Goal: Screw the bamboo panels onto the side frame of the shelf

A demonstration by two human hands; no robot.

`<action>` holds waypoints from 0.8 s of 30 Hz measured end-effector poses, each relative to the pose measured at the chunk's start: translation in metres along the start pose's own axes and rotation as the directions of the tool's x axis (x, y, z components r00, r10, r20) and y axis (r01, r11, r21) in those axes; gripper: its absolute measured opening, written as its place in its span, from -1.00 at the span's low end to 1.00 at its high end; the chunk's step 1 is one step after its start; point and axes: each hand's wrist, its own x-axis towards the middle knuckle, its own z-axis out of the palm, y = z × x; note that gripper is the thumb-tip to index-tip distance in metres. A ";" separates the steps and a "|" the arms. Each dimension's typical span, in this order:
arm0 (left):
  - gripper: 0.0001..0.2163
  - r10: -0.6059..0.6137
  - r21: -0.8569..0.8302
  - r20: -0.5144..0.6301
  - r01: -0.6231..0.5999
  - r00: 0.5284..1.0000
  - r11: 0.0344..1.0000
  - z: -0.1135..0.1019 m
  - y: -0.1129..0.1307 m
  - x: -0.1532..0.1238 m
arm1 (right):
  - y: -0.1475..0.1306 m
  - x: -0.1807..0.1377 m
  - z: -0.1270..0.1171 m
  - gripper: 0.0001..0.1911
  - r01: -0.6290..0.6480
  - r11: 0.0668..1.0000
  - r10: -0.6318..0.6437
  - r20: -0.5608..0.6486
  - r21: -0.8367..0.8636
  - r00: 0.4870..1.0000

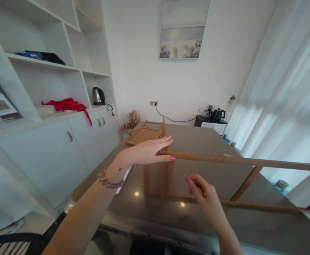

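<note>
Two hands are working over a dark table (218,140), which is taking up the middle of the view and carrying everything else. A wooden frame (224,159) is standing upright on it, its long top rail running off to the right and getting cut off at the picture's edge, so its full length is not showing. Flat wooden panels (143,136) are lying at the table's far end, well apart from the hands.

The left hand (146,152) is lying flat across the frame's top corner, fingers straight and spread rather than wrapped. It is probably pressing down to steady the frame upright. A beaded bracelet (109,181) is sitting on that wrist.

The right hand (205,198) is hovering just below the rail, near the frame's upright post, thumb and forefinger pinched together on a small metal piece (184,175). That piece is showing only as a thin glinting tip, too small to tell whether it is a screw or a key.
</note>
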 end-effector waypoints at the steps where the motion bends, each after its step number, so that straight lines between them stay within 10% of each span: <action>1: -0.24 0.002 -0.002 -0.005 -0.002 1.000 1.000 0.001 -0.001 0.000 | -0.014 -0.003 -0.004 -0.70 0.017 1.000 -0.017 -0.012 -0.013 1.000; 8: -0.22 0.023 -0.014 -0.026 -0.024 0.999 1.000 0.004 -0.002 0.002 | -0.081 -0.008 -0.020 -0.85 0.178 0.981 -0.185 -0.095 -0.079 0.978; 24: -0.22 0.039 0.028 -0.073 -0.037 0.997 0.999 0.008 -0.006 0.005 | -0.085 0.023 0.004 -0.90 0.317 0.922 -0.370 -0.259 -0.224 0.892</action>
